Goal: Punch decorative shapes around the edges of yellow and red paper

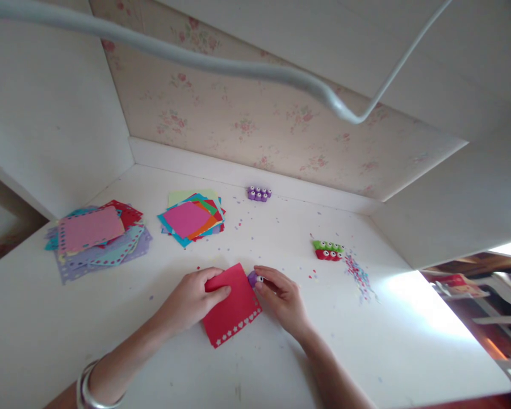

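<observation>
My left hand (202, 298) grips a red paper sheet (231, 304) by its upper left part, thumb on top and fingers behind. Small star and heart shaped holes run along the sheet's lower edge, and a few more sit at its right edge. At that right edge my right hand (283, 298) pinches a small purple paper punch (252, 278) with a white eye-like button. The punch meets the sheet's edge; whether its jaw is pressed down is hidden by my fingers.
Plain coloured paper (187, 218) lies stacked at the back, with punched sheets (91, 230) to its left. Purple punches (259, 193) stand near the wall. Green and red punches (329, 250) sit at right beside a confetti pile (358, 275). A white cable (221, 67) hangs across the top.
</observation>
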`<state>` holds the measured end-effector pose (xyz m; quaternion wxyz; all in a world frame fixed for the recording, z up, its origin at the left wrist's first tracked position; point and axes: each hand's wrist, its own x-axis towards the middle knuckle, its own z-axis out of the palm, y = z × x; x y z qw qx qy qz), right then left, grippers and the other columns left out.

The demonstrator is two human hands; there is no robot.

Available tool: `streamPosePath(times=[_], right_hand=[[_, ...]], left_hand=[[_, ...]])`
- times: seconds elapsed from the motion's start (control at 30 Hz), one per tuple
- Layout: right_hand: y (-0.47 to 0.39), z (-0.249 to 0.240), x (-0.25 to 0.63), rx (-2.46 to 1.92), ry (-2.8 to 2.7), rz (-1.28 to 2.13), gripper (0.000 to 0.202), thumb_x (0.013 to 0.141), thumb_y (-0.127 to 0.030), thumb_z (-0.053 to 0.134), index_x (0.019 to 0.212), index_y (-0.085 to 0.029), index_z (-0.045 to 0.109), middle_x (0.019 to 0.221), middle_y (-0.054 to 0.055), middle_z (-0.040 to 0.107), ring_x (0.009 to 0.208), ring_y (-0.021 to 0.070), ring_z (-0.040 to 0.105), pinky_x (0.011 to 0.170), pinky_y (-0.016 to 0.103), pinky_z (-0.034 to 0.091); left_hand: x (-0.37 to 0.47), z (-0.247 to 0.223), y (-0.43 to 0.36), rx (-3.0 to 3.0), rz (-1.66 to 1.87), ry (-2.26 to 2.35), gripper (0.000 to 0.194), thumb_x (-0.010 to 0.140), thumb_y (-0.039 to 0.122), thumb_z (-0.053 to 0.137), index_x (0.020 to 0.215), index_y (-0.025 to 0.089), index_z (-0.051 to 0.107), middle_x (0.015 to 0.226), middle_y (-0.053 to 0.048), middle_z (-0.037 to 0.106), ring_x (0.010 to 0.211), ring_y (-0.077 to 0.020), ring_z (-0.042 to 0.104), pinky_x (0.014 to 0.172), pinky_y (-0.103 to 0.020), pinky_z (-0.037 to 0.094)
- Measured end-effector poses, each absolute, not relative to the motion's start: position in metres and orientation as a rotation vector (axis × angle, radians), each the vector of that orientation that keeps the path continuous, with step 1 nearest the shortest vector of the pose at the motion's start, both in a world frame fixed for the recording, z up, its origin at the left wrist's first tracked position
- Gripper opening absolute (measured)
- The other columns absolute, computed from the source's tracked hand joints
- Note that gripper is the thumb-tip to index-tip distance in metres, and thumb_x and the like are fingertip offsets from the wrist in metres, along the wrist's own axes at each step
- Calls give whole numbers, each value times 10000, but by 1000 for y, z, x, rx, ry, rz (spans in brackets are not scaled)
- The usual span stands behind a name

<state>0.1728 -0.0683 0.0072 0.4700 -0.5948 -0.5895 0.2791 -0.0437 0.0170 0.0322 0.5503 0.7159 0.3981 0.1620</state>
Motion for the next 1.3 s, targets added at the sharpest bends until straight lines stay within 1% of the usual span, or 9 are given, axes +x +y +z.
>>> streamPosePath(times=[0.17, 0.33, 0.47, 0.67, 0.9, 1.1, 1.3], right_hand=[[-69, 7, 173, -1455, -1424, 708, 230, 893, -324, 614, 1093, -267, 713, 1164, 80, 687, 1067, 235, 655, 894, 387, 576], [-69, 8, 172, -1450, -1416, 711, 230, 889, -322, 623, 1094, -269, 713, 1152, 77, 692, 1053, 230, 661, 880, 372, 579], [-68, 8, 172, -1454, -1456, 662, 216, 885, -325, 631, 1074, -275, 723, 1135, 75, 699, 1045, 233, 661, 885, 388, 575], [-68, 7, 175, -1457, -1548, 584, 202, 879, -301, 647, 1063, -302, 731, 1108, 55, 708, 1036, 237, 658, 909, 411, 553], [-70, 9, 179, -1482, -1551, 631, 203, 879, -297, 651, 1068, -291, 727, 1082, 52, 712, 1005, 227, 662, 874, 380, 553], [-70, 9, 180, -1463, -1572, 654, 189, 879, -298, 656, 1054, -293, 729, 1072, 42, 713, 1002, 222, 660, 878, 374, 547], [-70, 10, 181, -1464, -1572, 654, 183, 878, -286, 660, 1048, -286, 730, 1064, 43, 716, 1002, 217, 660, 880, 363, 541]], left_hand=[[-44, 31, 17, 1702, 381, 951, 261, 829, 383, 549, 962, 205, 686, 931, -15, 736, 806, -212, 672, 663, -251, 469], [-45, 31, 16, 1683, 378, 950, 268, 829, 381, 560, 990, 208, 684, 956, -14, 734, 817, -212, 677, 668, -251, 475], [-44, 31, 16, 1676, 379, 951, 266, 828, 374, 556, 991, 206, 683, 954, -14, 735, 823, -215, 675, 667, -255, 478], [-43, 32, 16, 1696, 388, 960, 234, 828, 363, 550, 945, 207, 680, 943, -10, 736, 829, -214, 670, 680, -258, 472], [-44, 31, 17, 1701, 378, 958, 218, 838, 373, 555, 934, 213, 668, 961, -4, 730, 829, -209, 669, 668, -255, 466], [-44, 31, 16, 1745, 395, 977, 188, 842, 365, 565, 897, 216, 667, 960, 1, 726, 851, -208, 660, 696, -257, 458], [-44, 31, 17, 1760, 393, 983, 211, 845, 351, 568, 970, 223, 680, 939, 14, 724, 835, -194, 658, 700, -254, 455]])
